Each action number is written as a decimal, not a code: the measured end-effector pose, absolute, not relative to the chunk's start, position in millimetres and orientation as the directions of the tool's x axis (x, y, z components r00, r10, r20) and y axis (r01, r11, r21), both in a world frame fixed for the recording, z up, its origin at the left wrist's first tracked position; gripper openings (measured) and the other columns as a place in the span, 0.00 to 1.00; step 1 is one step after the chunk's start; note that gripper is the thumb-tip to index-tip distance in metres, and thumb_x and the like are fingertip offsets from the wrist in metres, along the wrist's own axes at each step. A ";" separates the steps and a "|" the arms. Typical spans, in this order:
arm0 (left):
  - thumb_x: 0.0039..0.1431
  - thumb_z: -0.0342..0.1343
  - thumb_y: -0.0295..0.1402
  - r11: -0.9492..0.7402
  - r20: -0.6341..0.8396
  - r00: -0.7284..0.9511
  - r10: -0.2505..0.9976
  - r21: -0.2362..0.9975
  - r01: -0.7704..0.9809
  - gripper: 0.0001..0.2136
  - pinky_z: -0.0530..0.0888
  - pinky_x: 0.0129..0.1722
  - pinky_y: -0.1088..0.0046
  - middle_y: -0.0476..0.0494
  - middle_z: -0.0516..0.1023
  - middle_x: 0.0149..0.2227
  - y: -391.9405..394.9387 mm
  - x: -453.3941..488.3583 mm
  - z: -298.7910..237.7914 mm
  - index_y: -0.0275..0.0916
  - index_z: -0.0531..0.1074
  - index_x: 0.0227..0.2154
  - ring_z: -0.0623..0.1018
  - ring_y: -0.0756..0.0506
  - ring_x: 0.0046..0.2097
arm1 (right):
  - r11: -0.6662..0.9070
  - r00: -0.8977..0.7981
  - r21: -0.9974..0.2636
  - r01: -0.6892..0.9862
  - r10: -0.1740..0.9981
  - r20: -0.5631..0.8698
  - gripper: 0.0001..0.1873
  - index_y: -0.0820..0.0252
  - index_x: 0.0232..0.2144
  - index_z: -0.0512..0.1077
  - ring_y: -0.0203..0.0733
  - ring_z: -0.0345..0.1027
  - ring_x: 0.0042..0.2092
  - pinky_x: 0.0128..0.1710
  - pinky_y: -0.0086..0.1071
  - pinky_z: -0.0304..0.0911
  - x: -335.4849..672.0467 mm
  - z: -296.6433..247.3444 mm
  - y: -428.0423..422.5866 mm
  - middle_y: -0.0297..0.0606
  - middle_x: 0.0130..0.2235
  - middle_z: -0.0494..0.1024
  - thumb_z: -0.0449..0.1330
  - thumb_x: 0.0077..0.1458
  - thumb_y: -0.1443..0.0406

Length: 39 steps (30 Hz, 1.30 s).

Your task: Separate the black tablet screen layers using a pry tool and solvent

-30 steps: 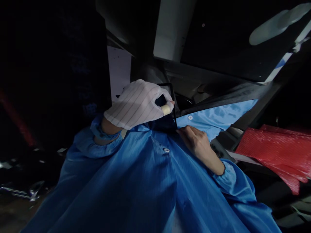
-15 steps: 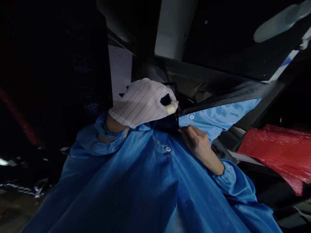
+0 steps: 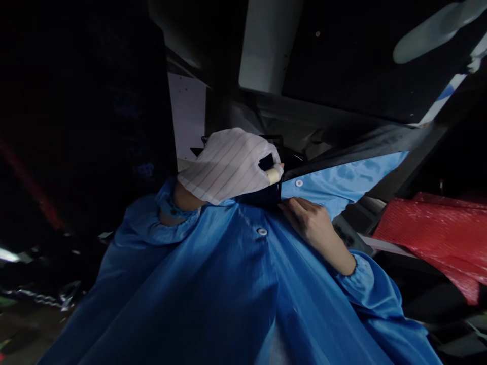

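My left hand (image 3: pixel 232 165) wears a white striped glove with a pale yellow band on the thumb. Its thumb and forefinger curl together into a ring; whatever lies between their tips is hidden. Below it is a dark, flat, black-edged panel (image 3: pixel 262 196), mostly covered by the glove and held close to my body. My bare right hand (image 3: pixel 314 225) pinches the panel's near right corner, fingers bent. A blue smock (image 3: pixel 198 284) covers my front and arms, and one flap with a white button spreads out to the right.
Red bubble wrap (image 3: pixel 437 235) lies to the right. A black board (image 3: pixel 353 61) and a grey panel (image 3: pixel 266 45) stand ahead. Another pale panel (image 3: pixel 187 114) is beyond my left hand. At the upper right is a whitish rounded object (image 3: pixel 426 38). The left side is very dark.
My gloved left hand has shifted slightly right and nearer to my body over the dark panel. The panel's far edge looks lower and more foreshortened. My right hand keeps its pinch at the corner.
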<state>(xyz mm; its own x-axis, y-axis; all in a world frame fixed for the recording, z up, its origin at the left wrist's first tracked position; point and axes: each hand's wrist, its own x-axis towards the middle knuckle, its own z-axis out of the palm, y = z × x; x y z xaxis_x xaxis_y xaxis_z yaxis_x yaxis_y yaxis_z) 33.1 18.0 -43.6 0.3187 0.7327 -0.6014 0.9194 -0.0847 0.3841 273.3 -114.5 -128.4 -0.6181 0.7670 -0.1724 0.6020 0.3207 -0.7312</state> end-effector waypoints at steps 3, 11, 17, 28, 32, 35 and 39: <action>0.69 0.63 0.42 -0.122 -0.597 0.339 0.727 0.374 0.919 0.12 0.74 0.35 0.64 0.50 0.89 0.35 16.4 35.5 -45.6 0.50 0.91 0.45 0.84 0.42 0.34 | 0.324 -0.646 -0.737 0.593 0.738 -0.195 0.22 0.55 0.37 0.72 0.43 0.72 0.31 0.32 0.37 0.56 275.6 -129.9 -114.6 0.38 0.31 0.78 0.47 0.86 0.60; 0.70 0.62 0.44 -0.142 -0.639 0.340 0.690 0.342 0.929 0.11 0.74 0.37 0.62 0.53 0.91 0.41 16.6 43.6 -48.1 0.54 0.90 0.46 0.88 0.38 0.42 | 0.367 -0.680 -0.709 0.602 0.701 -0.215 0.22 0.55 0.38 0.72 0.43 0.72 0.29 0.31 0.37 0.53 276.5 -131.2 -118.1 0.37 0.29 0.78 0.46 0.86 0.62; 0.70 0.63 0.41 -0.131 -0.629 0.323 0.708 0.333 0.934 0.12 0.74 0.37 0.64 0.50 0.90 0.37 17.8 41.3 -45.1 0.50 0.91 0.48 0.85 0.42 0.37 | 0.331 -0.695 -0.729 0.599 0.668 -0.268 0.17 0.55 0.38 0.73 0.43 0.74 0.29 0.30 0.37 0.52 276.1 -143.1 -126.2 0.36 0.30 0.80 0.52 0.83 0.67; 0.66 0.69 0.34 -0.036 -0.619 0.249 0.745 0.335 0.941 0.07 0.68 0.31 0.75 0.58 0.69 0.18 18.5 25.9 -36.1 0.48 0.92 0.43 0.68 0.53 0.22 | 0.361 -0.703 -0.656 0.663 0.602 -0.379 0.13 0.56 0.40 0.74 0.44 0.74 0.37 0.34 0.37 0.56 276.8 -129.0 -131.2 0.38 0.35 0.80 0.55 0.80 0.70; 0.61 0.72 0.30 -0.016 -0.573 0.265 0.775 0.402 0.915 0.06 0.67 0.28 0.77 0.59 0.68 0.17 15.9 22.6 -38.1 0.48 0.91 0.38 0.68 0.54 0.22 | 0.345 -0.685 -0.615 0.709 0.545 -0.484 0.13 0.57 0.42 0.76 0.46 0.75 0.41 0.34 0.37 0.55 269.7 -127.7 -129.5 0.41 0.38 0.82 0.55 0.79 0.71; 0.59 0.71 0.26 0.029 -0.561 0.275 0.781 0.472 0.881 0.08 0.66 0.25 0.78 0.61 0.67 0.16 15.7 15.1 -40.3 0.46 0.91 0.36 0.65 0.55 0.19 | 0.314 -0.665 -0.603 0.733 0.515 -0.541 0.11 0.57 0.43 0.77 0.48 0.77 0.43 0.35 0.37 0.57 266.7 -129.4 -129.5 0.42 0.40 0.83 0.56 0.79 0.70; 0.61 0.70 0.28 0.035 -0.481 0.322 0.815 0.596 0.802 0.06 0.64 0.21 0.78 0.61 0.75 0.19 11.7 -4.0 -47.7 0.44 0.91 0.38 0.64 0.56 0.17 | 0.202 -0.640 -0.682 0.703 0.598 -0.483 0.15 0.56 0.40 0.77 0.46 0.78 0.40 0.36 0.35 0.62 279.4 -130.6 -129.2 0.41 0.38 0.83 0.56 0.81 0.62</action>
<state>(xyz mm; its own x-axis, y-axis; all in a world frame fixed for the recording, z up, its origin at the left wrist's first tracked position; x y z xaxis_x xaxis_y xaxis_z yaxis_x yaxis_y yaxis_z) -4.0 11.7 -47.7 0.3222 0.8151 -0.4814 0.8024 0.0347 0.5958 279.4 -129.2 -130.6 -0.6398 0.5979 -0.4830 0.7031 0.2016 -0.6819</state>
